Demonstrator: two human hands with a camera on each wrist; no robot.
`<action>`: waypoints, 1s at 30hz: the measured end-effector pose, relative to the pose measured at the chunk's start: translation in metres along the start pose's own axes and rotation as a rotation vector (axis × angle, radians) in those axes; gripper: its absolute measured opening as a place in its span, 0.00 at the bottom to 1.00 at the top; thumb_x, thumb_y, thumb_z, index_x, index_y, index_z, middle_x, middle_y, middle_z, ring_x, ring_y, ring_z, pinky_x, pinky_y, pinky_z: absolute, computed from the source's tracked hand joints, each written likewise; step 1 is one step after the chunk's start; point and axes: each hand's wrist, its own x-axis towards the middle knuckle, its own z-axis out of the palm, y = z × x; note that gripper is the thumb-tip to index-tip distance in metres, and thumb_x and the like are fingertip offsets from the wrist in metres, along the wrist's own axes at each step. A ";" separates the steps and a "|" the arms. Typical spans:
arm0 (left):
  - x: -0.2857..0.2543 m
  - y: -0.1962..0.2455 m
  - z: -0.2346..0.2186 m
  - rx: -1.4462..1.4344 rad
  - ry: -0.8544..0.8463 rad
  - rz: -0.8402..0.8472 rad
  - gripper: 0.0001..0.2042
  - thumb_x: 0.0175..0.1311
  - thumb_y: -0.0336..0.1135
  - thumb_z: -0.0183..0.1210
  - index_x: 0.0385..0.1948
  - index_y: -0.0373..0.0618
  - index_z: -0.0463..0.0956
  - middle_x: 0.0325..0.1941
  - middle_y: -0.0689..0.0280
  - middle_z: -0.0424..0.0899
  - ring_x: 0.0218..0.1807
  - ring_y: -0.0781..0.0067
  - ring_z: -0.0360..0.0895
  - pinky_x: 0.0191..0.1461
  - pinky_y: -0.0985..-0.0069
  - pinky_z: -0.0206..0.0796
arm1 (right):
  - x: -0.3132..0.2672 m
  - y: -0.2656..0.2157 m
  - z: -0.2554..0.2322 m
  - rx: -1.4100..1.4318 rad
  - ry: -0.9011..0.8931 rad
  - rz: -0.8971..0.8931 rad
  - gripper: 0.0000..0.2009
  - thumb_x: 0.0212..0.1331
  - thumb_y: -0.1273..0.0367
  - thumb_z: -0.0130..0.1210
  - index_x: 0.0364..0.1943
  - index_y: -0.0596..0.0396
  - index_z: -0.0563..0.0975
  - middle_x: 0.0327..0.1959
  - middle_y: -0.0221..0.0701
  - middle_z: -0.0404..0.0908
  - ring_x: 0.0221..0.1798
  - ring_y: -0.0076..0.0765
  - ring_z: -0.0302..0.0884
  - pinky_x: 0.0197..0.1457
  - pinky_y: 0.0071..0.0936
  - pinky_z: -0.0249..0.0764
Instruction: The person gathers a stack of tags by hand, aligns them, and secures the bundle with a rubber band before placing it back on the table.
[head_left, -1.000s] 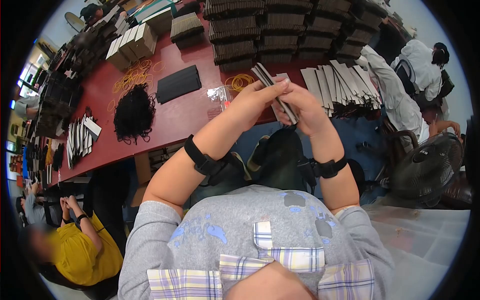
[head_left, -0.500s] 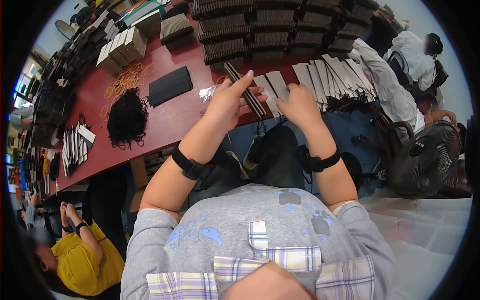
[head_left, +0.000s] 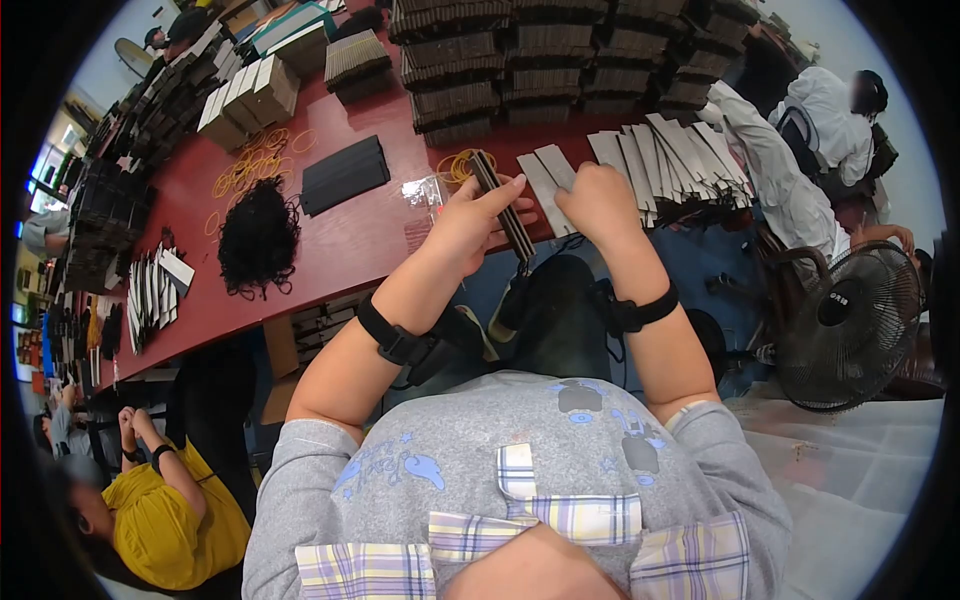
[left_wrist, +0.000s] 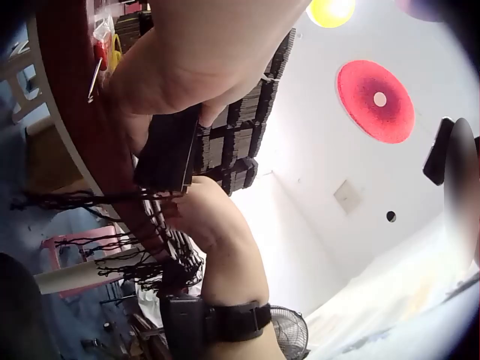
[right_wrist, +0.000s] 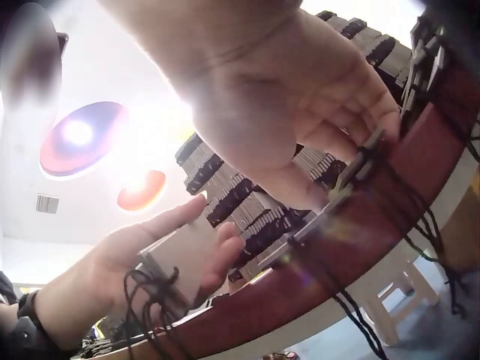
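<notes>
A slim stack of dark strips (head_left: 501, 207) is gripped in my left hand (head_left: 465, 226), thumb on one face and fingers behind. In the left wrist view the stack's broad face (left_wrist: 166, 150) looks black, with black cords (left_wrist: 105, 199) near its lower end; the right wrist view shows a pale face (right_wrist: 187, 251). My right hand (head_left: 602, 208) is at the table's front edge, pinching a grey strip (right_wrist: 352, 169) between thumb and fingers. Two grey strips (head_left: 542, 180) lie side by side just left of it, partly hidden by the hand.
Fanned grey strips (head_left: 675, 160) lie at the right, tall stacks (head_left: 500, 60) behind. On the red table (head_left: 350, 240) are a black stack (head_left: 345, 175), a black cord heap (head_left: 258, 238) and yellow bands (head_left: 250, 165). A fan (head_left: 850, 325) stands right; other people sit around.
My hands have parted. The left hand carried the dark strips left, then slightly right again. The right hand let go of them and came down onto the grey strips at the table edge.
</notes>
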 end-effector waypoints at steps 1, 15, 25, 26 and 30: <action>0.000 0.001 0.001 -0.001 -0.005 0.000 0.18 0.63 0.43 0.62 0.48 0.51 0.66 0.44 0.62 0.80 0.50 0.61 0.80 0.53 0.62 0.71 | 0.003 -0.001 0.001 -0.005 -0.001 0.007 0.15 0.43 0.63 0.59 0.28 0.63 0.81 0.32 0.50 0.81 0.39 0.55 0.81 0.45 0.42 0.77; -0.004 0.005 0.002 -0.096 -0.065 -0.025 0.21 0.61 0.44 0.64 0.52 0.50 0.67 0.50 0.60 0.79 0.53 0.61 0.78 0.57 0.61 0.68 | 0.003 -0.009 -0.058 0.448 -0.250 0.191 0.19 0.39 0.63 0.61 0.32 0.66 0.81 0.29 0.45 0.83 0.32 0.43 0.83 0.37 0.34 0.78; 0.001 -0.004 -0.003 -0.089 -0.298 0.039 0.19 0.68 0.43 0.55 0.54 0.42 0.66 0.49 0.59 0.80 0.50 0.64 0.80 0.53 0.64 0.75 | -0.033 -0.014 -0.027 0.990 -0.425 -0.034 0.19 0.58 0.63 0.59 0.45 0.67 0.77 0.34 0.38 0.84 0.35 0.28 0.80 0.37 0.26 0.74; 0.003 -0.005 -0.004 -0.027 -0.244 0.036 0.19 0.68 0.42 0.55 0.53 0.41 0.66 0.48 0.57 0.80 0.50 0.62 0.80 0.53 0.64 0.75 | -0.033 -0.012 -0.030 0.823 -0.423 -0.098 0.22 0.57 0.60 0.60 0.47 0.66 0.77 0.35 0.40 0.84 0.37 0.30 0.81 0.41 0.26 0.75; 0.008 0.001 -0.008 -0.143 -0.046 0.010 0.15 0.68 0.44 0.55 0.45 0.42 0.67 0.43 0.54 0.81 0.45 0.57 0.83 0.45 0.64 0.79 | -0.013 0.031 -0.046 0.383 0.178 0.084 0.22 0.52 0.56 0.60 0.36 0.65 0.80 0.34 0.51 0.80 0.41 0.53 0.79 0.45 0.41 0.74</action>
